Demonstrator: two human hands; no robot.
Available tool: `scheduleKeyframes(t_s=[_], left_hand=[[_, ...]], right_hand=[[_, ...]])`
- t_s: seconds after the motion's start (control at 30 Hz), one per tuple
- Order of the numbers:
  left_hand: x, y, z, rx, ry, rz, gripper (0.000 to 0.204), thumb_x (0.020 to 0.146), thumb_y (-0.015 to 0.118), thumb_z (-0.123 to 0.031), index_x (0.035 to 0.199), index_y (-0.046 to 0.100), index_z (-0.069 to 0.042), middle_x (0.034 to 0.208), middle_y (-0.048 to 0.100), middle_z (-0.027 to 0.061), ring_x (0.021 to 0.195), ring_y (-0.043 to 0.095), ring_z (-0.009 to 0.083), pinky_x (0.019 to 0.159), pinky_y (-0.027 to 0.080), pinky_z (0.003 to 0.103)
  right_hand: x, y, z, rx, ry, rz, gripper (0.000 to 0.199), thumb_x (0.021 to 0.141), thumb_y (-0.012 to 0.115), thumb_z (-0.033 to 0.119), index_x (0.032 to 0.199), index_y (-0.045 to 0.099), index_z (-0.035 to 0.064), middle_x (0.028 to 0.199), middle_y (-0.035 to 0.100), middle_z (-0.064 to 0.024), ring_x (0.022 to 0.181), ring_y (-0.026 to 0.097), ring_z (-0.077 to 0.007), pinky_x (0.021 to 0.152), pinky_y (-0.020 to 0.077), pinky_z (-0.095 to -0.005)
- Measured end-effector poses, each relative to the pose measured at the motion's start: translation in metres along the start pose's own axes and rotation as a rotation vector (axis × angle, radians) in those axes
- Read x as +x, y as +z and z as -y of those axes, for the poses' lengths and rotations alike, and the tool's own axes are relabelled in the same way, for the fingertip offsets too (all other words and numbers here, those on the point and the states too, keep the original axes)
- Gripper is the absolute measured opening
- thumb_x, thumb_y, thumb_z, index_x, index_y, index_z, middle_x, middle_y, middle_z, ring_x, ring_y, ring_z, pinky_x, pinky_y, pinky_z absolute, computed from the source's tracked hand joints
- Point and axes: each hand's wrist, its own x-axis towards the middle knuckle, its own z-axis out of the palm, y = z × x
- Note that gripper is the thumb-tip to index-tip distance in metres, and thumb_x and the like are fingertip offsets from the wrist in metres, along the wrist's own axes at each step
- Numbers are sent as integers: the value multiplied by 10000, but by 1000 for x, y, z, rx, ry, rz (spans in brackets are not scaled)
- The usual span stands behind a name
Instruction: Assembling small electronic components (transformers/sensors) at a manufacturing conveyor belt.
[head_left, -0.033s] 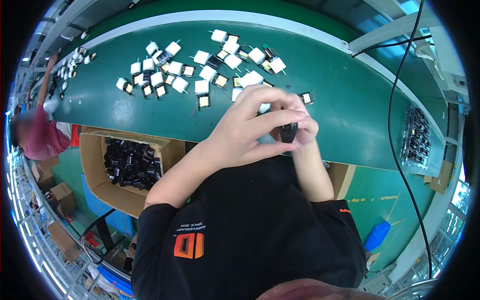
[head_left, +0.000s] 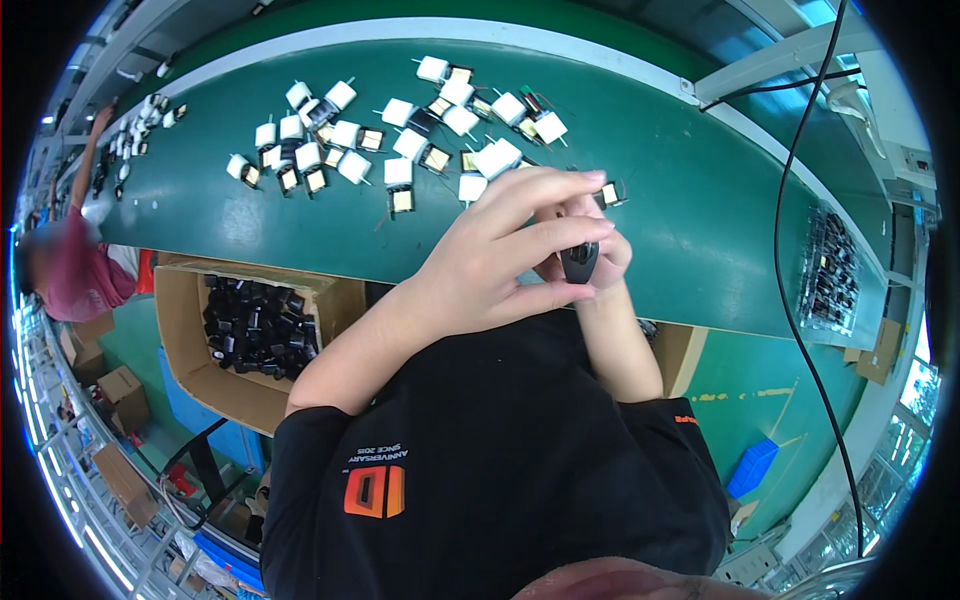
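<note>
Over the near edge of the green table, my hands meet in front of my chest. My left hand is closed round one side of a small glossy black casing, thumb below and fingers above. My right hand grips the same casing from the other side, its fingers partly hidden behind the left ones. Beyond them, several small white blocks with thin pins and black-framed cream squares lie scattered. One black-framed cream piece lies just past my right hand.
An open cardboard box of black casings stands at the left, below the table edge. A clear bag of dark parts lies at the right end. A black cable hangs down on the right. Another person works at the far left.
My left index finger has stretched out across the top of my right hand. The black casing stays between my hands, and the whole view has shifted slightly.
</note>
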Motion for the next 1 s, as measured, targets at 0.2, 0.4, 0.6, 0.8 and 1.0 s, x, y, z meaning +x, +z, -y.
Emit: scheduleKeyframes(t_s=[0.2,0.4,0.6,0.8,1.0], left_hand=[[-4,14,1,-130,-57,70,455,738,787,-197,1136,625,-48,1125,665,102,1034,646,282,882,528,389],[-7,15,4,-115,-1,56,532,689,823,-166,1154,617,-7,1123,673,148,1030,662,297,899,525,385],[-7,16,-2,-94,6,42,463,752,770,-187,1157,620,-20,1119,669,124,1022,656,288,874,531,390],[-5,16,1,-57,21,63,471,752,764,-187,1168,620,-22,1101,668,122,1009,654,288,886,526,393],[-6,16,0,-50,17,71,477,754,757,-200,1176,618,-27,1096,668,119,1002,654,289,892,525,395]], right_hand=[[1,-11,-19,263,-16,-21,258,718,619,259,923,502,155,878,549,-24,789,574,-149,589,474,-280],[0,-20,-21,305,18,-22,265,716,635,238,942,519,160,930,560,-48,813,582,-171,601,492,-288],[-1,-19,-25,333,-7,38,246,740,642,240,943,521,170,1012,558,-68,843,590,-189,621,519,-305],[-1,-12,-22,324,50,33,233,773,668,287,934,532,187,1019,554,-43,882,585,-179,695,519,-308],[1,-18,-23,355,12,108,215,765,682,285,904,541,200,1012,553,-8,939,576,-163,758,514,-312]])
